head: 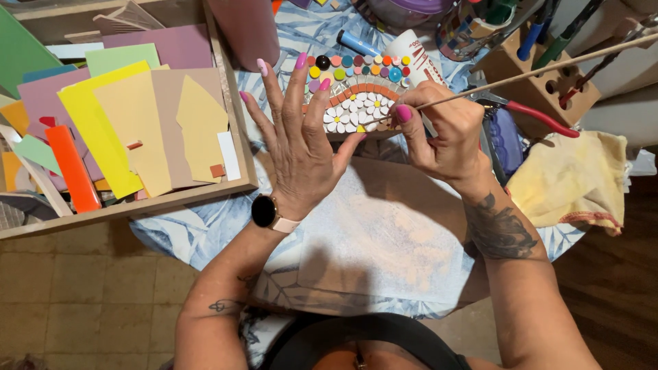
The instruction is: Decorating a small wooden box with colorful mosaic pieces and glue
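Blue leaf-patterned cloth covers the worktop [205,233], with a paler cloth square [384,233] spread in front of the person. On the left a shallow wooden tray [236,137] holds flat coloured sheets in yellow, tan, mauve, green and orange. On the right stand a wooden tool block [541,82] with pens in it, red-handled pliers [541,116] and a crumpled yellow rag [576,178]. A white bottle [418,58] and a blue marker [356,42] lie just behind the mosaic piece [360,92], which sits at the far edge of the pale cloth, set with white daisies, an orange arc and rows of coloured round tiles.

Left hand [301,137], wearing a dark watch [265,211], is spread wide with fingers fanned, fingertips resting on the mosaic's left part and hiding it; this grip holds nothing. Right hand's [445,130] grip is closed narrowly around a thin wooden stick [534,72], thumb and fingers pinching it, its tip touching the daisy tiles.
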